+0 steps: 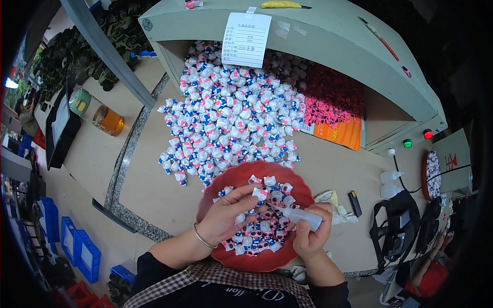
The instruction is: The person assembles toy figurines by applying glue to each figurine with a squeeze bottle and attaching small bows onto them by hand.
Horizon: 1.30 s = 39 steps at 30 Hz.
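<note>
Pinched in the fingertips of my left hand (pixel 222 217) is a small white cat figurine (pixel 260 194) with a pink bow. My right hand (pixel 314 235) grips a translucent white squeeze bottle (pixel 306 218), its thin nozzle tilted toward the figurine's lower side; whether the tip touches cannot be made out. Both hands are above a red scalloped bowl (pixel 209 194), which holds many similar figurines with pink and dark parts. Beyond the bowl spreads a large heap of white figurines (pixel 221 118) with blue and pink details, reaching under a shelf.
A pale green shelf unit (pixel 328 38) with a hanging paper label (pixel 246 40) stands behind the heap. Small pink pieces (pixel 334 100) lie beneath it. A lighter (pixel 355 203) and a cloth (pixel 336 208) lie right; a drink bottle (pixel 97 113) stands left. A co-worker (pixel 429 274) is far right.
</note>
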### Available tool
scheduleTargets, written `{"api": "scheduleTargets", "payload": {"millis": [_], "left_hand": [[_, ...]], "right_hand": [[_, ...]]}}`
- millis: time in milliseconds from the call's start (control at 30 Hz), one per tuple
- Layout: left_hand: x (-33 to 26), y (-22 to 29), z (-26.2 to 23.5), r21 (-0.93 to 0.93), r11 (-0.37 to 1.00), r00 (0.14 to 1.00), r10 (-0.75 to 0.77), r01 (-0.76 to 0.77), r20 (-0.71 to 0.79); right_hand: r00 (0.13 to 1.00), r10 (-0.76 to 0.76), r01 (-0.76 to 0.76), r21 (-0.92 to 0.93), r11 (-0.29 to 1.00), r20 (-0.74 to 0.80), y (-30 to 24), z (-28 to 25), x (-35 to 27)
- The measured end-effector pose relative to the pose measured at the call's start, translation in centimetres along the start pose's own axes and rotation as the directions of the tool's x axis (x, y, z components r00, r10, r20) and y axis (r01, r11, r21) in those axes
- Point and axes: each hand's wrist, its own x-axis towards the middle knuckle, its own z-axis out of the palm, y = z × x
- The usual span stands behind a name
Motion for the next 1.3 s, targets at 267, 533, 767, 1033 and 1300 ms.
{"api": "scheduleTargets", "payload": {"millis": [267,533,767,1033,1300], "left_hand": [[-0.1,-0.1,0.1,0.013,1.000,1.000,0.027,-0.027,-0.012],[-0.3,-0.1,0.5,0.143,0.985,0.996,0.092,-0.094,0.018],[-0.2,-0.2,0.6,0.200,0.975,0.995,0.093,-0.096,0.026],[-0.2,-0.1,0.7,0.256,0.960,0.993,0.118,-0.114,0.000],[-0.3,-0.2,0.8,0.232,0.962,0.988,0.153,-0.143,-0.027]], "right_hand": [[0.999,0.007,-0.009,-0.041,0.999,-0.034,0.1,0.0,-0.1],[0.994,-0.104,0.105,-0.021,0.994,0.042,0.7,0.0,0.0],[0.996,-0.077,0.077,0.018,0.997,0.039,1.0,0.2,0.0],[1.000,-0.001,0.001,0.019,1.000,0.014,0.2,0.2,-0.2],[1.000,-0.002,0.003,0.065,0.998,-0.028,0.0,0.1,-0.1]]}}
